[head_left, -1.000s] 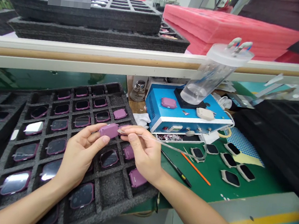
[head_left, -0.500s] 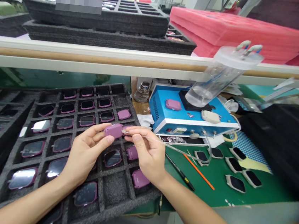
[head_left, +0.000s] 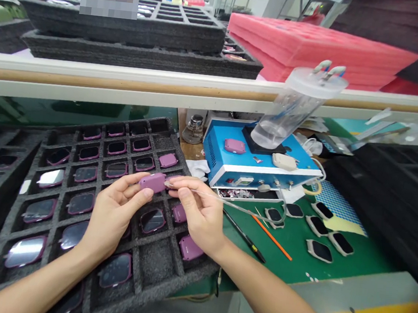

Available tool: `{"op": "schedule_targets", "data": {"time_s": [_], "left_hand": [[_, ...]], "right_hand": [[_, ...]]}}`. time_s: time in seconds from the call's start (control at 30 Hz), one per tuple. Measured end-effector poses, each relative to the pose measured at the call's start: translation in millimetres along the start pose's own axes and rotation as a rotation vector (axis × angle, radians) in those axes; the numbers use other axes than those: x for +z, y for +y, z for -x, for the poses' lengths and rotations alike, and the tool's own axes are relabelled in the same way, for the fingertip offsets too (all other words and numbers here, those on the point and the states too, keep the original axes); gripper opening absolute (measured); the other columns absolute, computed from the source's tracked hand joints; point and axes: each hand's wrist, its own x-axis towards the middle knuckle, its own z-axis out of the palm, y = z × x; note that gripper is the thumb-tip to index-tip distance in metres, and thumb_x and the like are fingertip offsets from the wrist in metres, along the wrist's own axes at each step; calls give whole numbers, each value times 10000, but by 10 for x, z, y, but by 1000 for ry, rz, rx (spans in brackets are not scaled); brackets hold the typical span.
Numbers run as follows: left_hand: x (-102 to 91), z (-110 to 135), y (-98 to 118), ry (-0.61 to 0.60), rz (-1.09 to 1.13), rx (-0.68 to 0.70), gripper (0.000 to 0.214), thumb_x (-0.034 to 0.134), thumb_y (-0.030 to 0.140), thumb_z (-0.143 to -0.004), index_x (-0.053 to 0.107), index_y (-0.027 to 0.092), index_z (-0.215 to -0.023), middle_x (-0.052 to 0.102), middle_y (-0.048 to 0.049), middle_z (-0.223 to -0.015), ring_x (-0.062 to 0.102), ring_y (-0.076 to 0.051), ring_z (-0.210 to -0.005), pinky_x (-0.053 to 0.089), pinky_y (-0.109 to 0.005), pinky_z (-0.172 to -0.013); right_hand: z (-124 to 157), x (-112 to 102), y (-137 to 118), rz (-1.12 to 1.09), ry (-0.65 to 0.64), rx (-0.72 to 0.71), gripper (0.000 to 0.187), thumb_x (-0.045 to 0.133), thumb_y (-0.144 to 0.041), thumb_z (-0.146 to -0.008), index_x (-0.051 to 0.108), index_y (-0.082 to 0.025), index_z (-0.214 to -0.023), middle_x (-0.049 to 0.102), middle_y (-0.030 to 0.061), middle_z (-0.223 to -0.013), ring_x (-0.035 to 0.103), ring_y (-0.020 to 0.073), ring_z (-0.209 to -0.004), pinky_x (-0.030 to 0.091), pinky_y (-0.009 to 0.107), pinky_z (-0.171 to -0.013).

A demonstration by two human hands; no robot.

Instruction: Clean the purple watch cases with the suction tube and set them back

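My left hand pinches a purple watch case between thumb and fingers, above a black foam tray. My right hand is closed around the end of a thin clear tube. The tube's tip is at the right end of the case; whether it touches is too small to tell. Under the hands, tray compartments hold several purple-framed watch cases, some with dark screens up, such as one watch. Others lie back up, including a purple case just below my right hand.
Behind my right hand stands a blue dispenser box, topped by a clear cylinder, a purple case and a pale case. A black pen, an orange stick and pale watches lie right. A shelf edge crosses behind.
The whole view has shifted slightly, so everything appears a little further left. Both hands keep the same hold on the purple case and the tube.
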Motion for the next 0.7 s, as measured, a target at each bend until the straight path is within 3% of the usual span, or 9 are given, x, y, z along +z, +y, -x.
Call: {"op": "schedule_targets", "data": {"time_s": [0.13,0.27,0.3,0.4,0.47,0.57,0.7], "left_hand": [[49,-169,198,32,-126,4,407,812,359,-744,673,139,-1056,725,-72,-1073,678,-133,-916,580,-221,-806],[285,-901,281,63,-585,331,380,681,202,-801,637,136,-1172,717,-75,-1036,647,-116,-879,515,-235,-846],[354,-1104,263,71,-748,366,351,641,199,-825,650,144,-1171,722,-66,-1020,642,-115,-870,503,-242,-861],[482,-1497,176,58,-907,335,230,606,220,-831,734,146,-1007,740,-92,-929,647,-176,-838,494,-318,-861],[446,-1529,146,50,-966,353,258,593,284,-857,751,152,-1012,747,-116,-1006,653,-220,-907,488,-366,-915],[257,-1389,180,63,-1035,434,382,578,351,-887,714,150,-1183,702,-125,-1222,620,-253,-1090,443,-406,-1047],[158,-1319,201,-27,-1151,611,411,590,298,-881,686,110,-1233,658,-130,-1283,545,-262,-1231,362,-408,-1151]], "right_hand": [[39,0,-51,-18,88,-47,166,563,-238,-1025,721,-192,-1047,692,79,-1081,701,186,-1013,644,339,-861],[32,-3,-49,-9,131,1,162,599,-281,-1004,729,-184,-1006,714,79,-1024,717,184,-950,660,312,-785],[24,-6,-45,-7,137,24,170,607,-296,-1000,731,-180,-999,720,80,-1014,723,184,-935,661,306,-770],[-2,-17,-40,-12,146,82,209,613,-337,-995,733,-165,-994,732,86,-994,735,186,-903,657,292,-746],[-12,-22,-43,-23,144,100,227,616,-357,-993,731,-161,-994,735,90,-991,739,189,-897,654,291,-744],[-10,-29,-50,-40,127,102,233,618,-366,-992,726,-159,-1000,737,89,-998,740,190,-907,651,286,-747],[16,-49,-47,-18,121,95,242,630,-380,-985,720,-156,-994,736,82,-988,743,187,-884,647,270,-713]]}}
